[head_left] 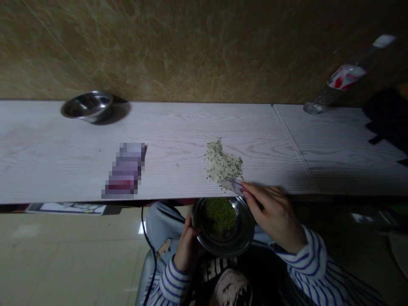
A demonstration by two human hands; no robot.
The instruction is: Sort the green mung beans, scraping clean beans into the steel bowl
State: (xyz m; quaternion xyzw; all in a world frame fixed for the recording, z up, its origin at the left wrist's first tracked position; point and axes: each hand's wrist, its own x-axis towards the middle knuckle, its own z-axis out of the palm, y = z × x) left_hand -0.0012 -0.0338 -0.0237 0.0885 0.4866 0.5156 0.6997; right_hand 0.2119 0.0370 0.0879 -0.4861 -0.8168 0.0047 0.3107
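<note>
My left hand [187,246] is closed on the left rim of a steel bowl [246,238], held over my lap just below the table's front edge. Green beans that look like mung beans [219,214] lie inside the bowl. Between the fingers of my right hand [277,212] is a small clear plastic spoon [232,185], its tip at the near edge of a loose pile of white rice-like grains mixed with green beans [223,162]. The pile is spread on the white wood-grain table [178,170]. Whether the spoon carries any grains is too unclear to tell.
A second steel bowl [87,107] stands at the back left against the marbled wall [191,51]. Nearer the front is a blurred-out flat object [126,170]. A clear bottle [346,76] with a red label and a dark object [387,119] are at the right.
</note>
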